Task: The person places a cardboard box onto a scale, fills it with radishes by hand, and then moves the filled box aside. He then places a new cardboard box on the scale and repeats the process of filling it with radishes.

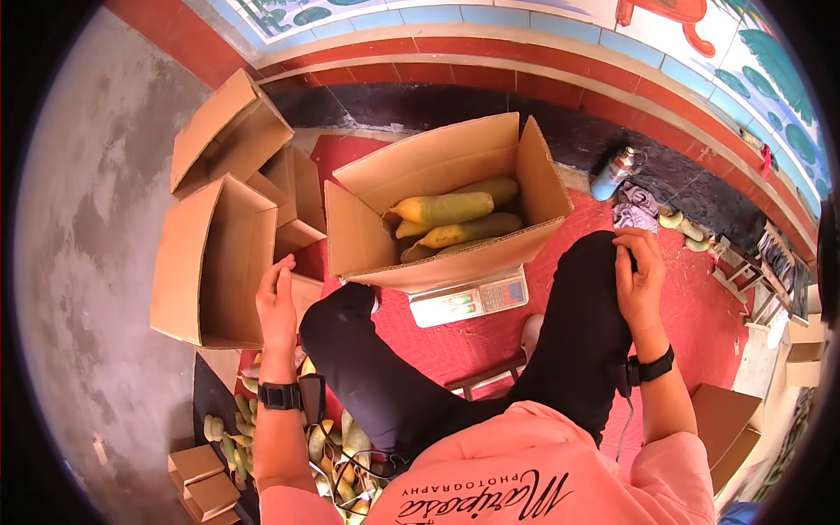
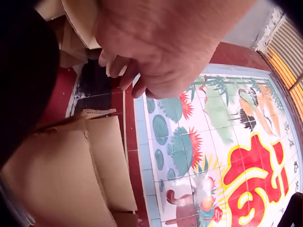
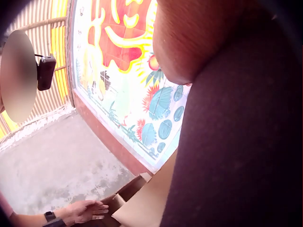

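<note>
In the head view my left hand (image 1: 278,302) is raised beside my left knee with its fingers loosely bent and nothing in them. It overlaps the edge of an open cardboard box (image 1: 179,271) in this view. My right hand (image 1: 641,280) rests on my right knee, the fingers lying over the dark trousers (image 1: 582,306). Between my knees and the wall, a larger open carton (image 1: 437,262) holds several long, thick yellow-green fruits (image 1: 444,208). Under its near side shows a white digital scale (image 1: 442,311). The left wrist view shows the left hand (image 2: 156,52) with slightly curled fingers, holding nothing.
More cardboard boxes (image 1: 229,131) stand at the left. Many similar fruits (image 1: 346,472) lie on the floor by my left side. A blue flask (image 1: 612,173) and a crumpled cloth (image 1: 636,208) are near the wall. Red matting (image 1: 682,324) covers the floor. Folded cardboard (image 1: 724,429) lies at the right.
</note>
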A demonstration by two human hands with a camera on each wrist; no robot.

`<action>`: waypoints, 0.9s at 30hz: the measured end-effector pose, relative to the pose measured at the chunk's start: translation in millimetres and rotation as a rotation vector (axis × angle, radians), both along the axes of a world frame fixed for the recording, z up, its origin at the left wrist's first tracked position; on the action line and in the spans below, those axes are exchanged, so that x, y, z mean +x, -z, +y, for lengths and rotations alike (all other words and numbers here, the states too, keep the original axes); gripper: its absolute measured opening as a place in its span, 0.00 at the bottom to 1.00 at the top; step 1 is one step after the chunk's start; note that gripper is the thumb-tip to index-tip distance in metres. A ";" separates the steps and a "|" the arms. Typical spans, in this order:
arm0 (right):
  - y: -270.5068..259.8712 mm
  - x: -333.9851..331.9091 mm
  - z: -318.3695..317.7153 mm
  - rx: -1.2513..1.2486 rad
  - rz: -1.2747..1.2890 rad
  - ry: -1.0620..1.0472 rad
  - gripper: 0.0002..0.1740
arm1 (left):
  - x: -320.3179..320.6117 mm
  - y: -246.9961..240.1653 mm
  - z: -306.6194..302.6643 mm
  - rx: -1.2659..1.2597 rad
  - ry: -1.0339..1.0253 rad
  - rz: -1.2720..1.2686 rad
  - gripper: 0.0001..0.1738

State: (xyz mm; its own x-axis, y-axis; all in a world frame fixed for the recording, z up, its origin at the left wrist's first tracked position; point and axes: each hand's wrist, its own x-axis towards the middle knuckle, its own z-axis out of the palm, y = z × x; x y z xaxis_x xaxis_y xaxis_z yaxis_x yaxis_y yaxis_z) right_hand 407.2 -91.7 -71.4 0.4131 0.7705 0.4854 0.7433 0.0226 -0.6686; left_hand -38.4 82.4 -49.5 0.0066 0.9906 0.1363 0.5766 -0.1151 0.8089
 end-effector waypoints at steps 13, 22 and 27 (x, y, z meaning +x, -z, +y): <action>3.0 -0.8 1.2 -0.012 -0.109 0.017 0.04 | -29.4 29.3 -33.3 0.311 0.021 0.470 0.17; 3.6 -3.8 4.1 -0.022 -0.163 0.005 0.05 | -26.2 27.9 -34.5 0.356 0.041 0.545 0.15; 3.8 -3.3 4.2 -0.025 -0.174 0.008 0.04 | -28.2 31.1 -34.4 0.366 0.030 0.547 0.13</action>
State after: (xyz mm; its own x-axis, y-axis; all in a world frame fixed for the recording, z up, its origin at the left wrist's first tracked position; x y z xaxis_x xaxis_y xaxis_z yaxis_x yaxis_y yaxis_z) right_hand 403.9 -87.6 -75.3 0.3308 0.7803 0.5307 0.8479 0.0011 -0.5301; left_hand -66.6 47.9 -80.6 0.1980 0.8790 0.4337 0.8857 -0.3500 0.3050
